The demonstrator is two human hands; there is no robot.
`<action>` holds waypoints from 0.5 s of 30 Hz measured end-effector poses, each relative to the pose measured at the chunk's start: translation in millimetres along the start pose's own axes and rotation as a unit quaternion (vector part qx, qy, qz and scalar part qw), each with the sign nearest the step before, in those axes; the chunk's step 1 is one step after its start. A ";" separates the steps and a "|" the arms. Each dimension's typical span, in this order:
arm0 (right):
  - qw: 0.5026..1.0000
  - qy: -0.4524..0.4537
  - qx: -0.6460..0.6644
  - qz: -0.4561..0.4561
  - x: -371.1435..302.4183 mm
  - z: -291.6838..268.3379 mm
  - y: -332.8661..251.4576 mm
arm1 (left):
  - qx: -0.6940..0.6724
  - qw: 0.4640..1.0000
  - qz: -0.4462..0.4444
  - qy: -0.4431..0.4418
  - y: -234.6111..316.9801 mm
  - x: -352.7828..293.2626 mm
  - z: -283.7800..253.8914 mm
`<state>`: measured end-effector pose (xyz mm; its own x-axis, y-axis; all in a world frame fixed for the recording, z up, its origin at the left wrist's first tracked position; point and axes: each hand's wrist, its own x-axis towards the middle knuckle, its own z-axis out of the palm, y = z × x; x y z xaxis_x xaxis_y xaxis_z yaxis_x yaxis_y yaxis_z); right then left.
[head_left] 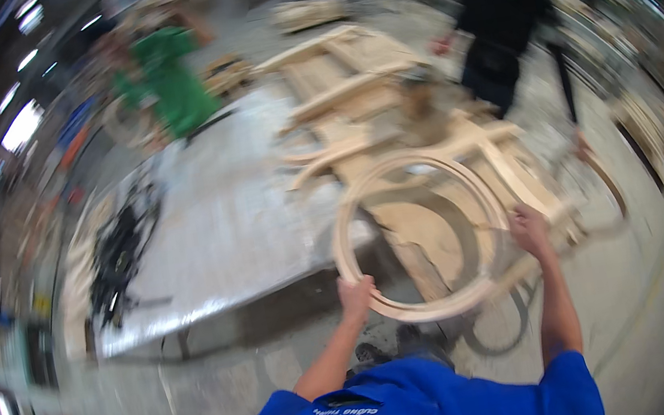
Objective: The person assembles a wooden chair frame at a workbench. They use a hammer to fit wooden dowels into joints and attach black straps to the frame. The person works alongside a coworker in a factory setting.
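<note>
A large pale wooden ring point(344, 245) is held tilted in front of me, blurred by motion. Its lower left rim is gripped in my left hand point(357, 297), with the fingers wrapped round it. My right hand point(529, 230) is closed right beside the ring's right edge. Whether it touches the rim or pinches something small cannot be made out. Through the ring's opening show a flat wooden board and a darker curved band.
Wooden frames point(352, 57) and curved parts are piled beyond the ring. A table with a shiny silvery cover point(215, 235) stands at left, with black straps or cables point(125, 244) on it. One person in green point(177, 80) and another in black point(503, 28) stand across.
</note>
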<state>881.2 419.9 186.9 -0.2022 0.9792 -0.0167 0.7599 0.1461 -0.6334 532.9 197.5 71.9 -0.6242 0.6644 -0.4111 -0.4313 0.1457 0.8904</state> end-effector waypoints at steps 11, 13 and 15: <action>0.966 -0.224 0.083 0.105 133.6 21.1 30.1 | 0.064 0.992 -0.019 0.107 31.1 -33.3 -37.2; 0.974 -0.212 0.052 0.065 130.6 22.3 40.4 | 0.062 0.993 -0.013 0.096 34.3 -27.2 -35.4; 0.971 -0.200 0.109 0.077 124.2 30.1 37.0 | 0.066 0.993 -0.006 0.098 38.5 -24.3 -44.4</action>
<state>865.6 542.6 138.1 -0.3534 0.8477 -0.3956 0.6602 -0.0736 -0.7475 502.5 154.5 107.5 -0.7400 0.5080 -0.4408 -0.3588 0.2562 0.8976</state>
